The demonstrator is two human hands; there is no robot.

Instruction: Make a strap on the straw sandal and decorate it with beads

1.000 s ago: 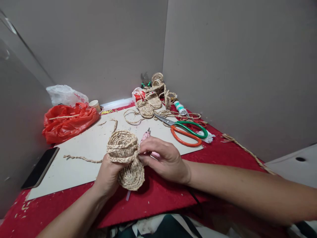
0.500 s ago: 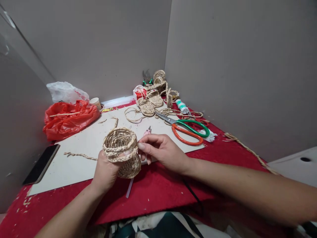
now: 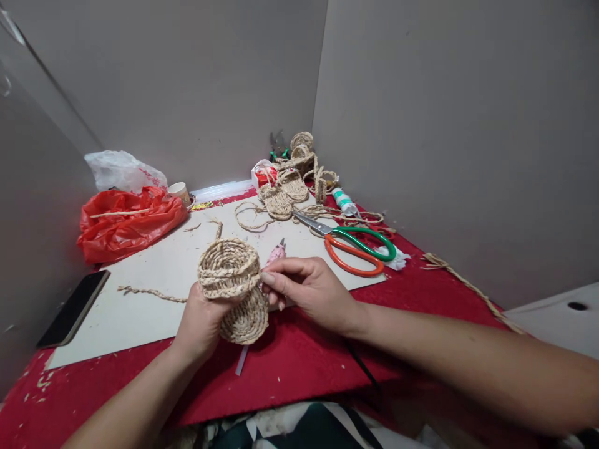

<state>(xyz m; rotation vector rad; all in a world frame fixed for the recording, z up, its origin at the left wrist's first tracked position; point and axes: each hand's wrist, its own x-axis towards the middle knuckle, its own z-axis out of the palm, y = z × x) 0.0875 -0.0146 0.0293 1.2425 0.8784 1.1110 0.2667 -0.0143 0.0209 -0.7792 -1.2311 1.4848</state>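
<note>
Head view: woven straw piece (image 3: pixel 227 252) held between two hands

I see the piece over the near edge of the pale board (image 3: pixel 131 324). My left hand (image 3: pixel 199 321) clamps its left side, thumb and fingers gripping the weave; my right hand (image 3: pixel 321 296) pinches its right edge, thumb against forefinger. Likely faults, in my judgement: uneven pulling could skew the strap; a loosened pinch could free the braid; the trailing strand (image 3: pixel 154 293) could snag; the pink tool (image 3: pixel 277 252), beside my right fingers, could be knocked.
</note>
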